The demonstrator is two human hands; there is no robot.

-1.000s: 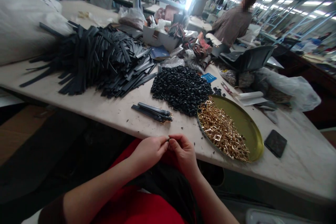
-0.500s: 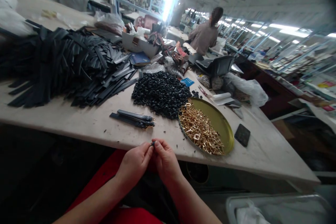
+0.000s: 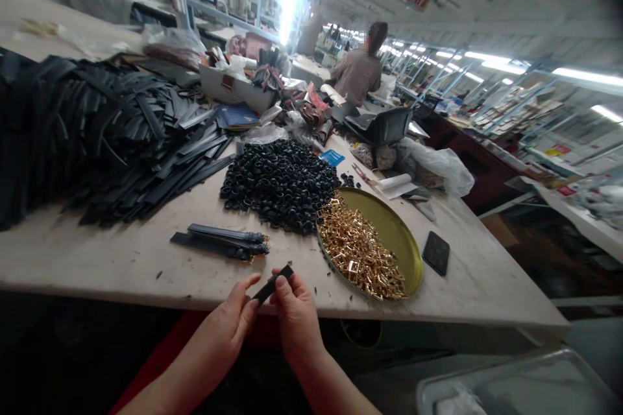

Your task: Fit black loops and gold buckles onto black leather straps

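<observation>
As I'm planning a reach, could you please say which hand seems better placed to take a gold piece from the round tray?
Probably the right hand: it lies nearer the round tray of gold pieces than the left hand, though its fingers hold a black strip and would need to release it.

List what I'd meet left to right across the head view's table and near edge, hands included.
Black strip pile → left hand → held strip → right hand → gold buckles → flat black slab.
</observation>
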